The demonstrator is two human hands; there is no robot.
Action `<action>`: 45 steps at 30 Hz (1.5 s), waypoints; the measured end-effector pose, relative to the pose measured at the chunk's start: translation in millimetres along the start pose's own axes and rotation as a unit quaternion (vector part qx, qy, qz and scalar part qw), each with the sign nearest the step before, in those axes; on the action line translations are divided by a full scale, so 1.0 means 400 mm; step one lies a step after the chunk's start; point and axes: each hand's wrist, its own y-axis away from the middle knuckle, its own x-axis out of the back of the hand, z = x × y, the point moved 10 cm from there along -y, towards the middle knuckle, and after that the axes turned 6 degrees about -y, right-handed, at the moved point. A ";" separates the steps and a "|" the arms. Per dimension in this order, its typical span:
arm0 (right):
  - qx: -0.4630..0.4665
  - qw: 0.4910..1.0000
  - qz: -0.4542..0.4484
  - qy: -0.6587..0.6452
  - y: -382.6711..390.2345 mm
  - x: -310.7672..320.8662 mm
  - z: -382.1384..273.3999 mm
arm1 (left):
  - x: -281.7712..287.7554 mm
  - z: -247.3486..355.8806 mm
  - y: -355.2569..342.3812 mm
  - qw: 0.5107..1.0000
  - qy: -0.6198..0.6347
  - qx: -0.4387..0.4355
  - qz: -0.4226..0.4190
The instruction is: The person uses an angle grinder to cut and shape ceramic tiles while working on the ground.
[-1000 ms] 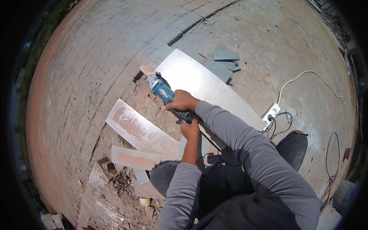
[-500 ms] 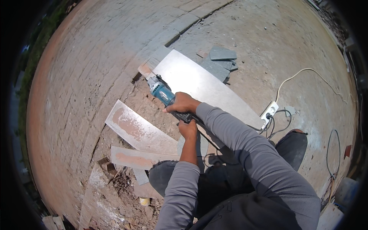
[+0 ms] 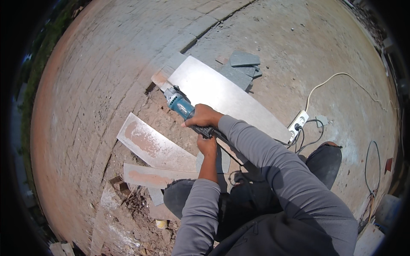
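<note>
Both hands are closed on a teal and black angle grinder (image 3: pixel 181 106). My right hand (image 3: pixel 205 116) wraps around the middle of its body. Lower down, my left hand (image 3: pixel 207 144) grips the dark rear end, its fingers partly hidden under the tool. The grinder's head lies at the near left edge of a large pale slab (image 3: pixel 226 96), close to the slab's far end. Reddish dust marks the ground piece just beyond the head. Whether the disc touches the slab is too small to tell.
Dusty cut pieces (image 3: pixel 149 141) lie at left. Grey stone offcuts (image 3: pixel 243 64) are stacked beyond the slab. A white power strip (image 3: pixel 298 126) with cords sits by the slab's right end, near my knee. A broken brick (image 3: pixel 119 186) rests on rubble at lower left.
The view has shifted slightly. Against the slab, the grinder's head has moved a little toward me along the left edge. Both hands keep their grip.
</note>
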 end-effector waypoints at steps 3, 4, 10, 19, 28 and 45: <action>-0.006 1.000 0.003 0.005 0.011 0.007 0.000 | 0.000 0.009 0.009 1.000 0.019 0.008 -0.012; -0.009 1.000 0.003 0.009 0.015 0.008 0.001 | 0.002 0.014 0.011 1.000 0.006 0.010 -0.017; -0.032 0.999 -0.017 -0.007 0.043 0.007 0.012 | -0.001 0.020 0.021 0.994 0.070 0.072 -0.032; -0.044 0.999 -0.016 0.013 0.084 0.012 0.025 | -0.007 0.018 0.024 0.991 0.103 0.078 -0.030; -0.040 0.999 -0.019 0.028 0.116 0.018 0.034 | -0.008 -0.008 0.019 0.988 0.095 0.115 -0.033; -0.040 0.999 -0.017 0.019 0.162 0.019 0.066 | -0.006 -0.055 -0.001 0.991 0.065 0.115 -0.026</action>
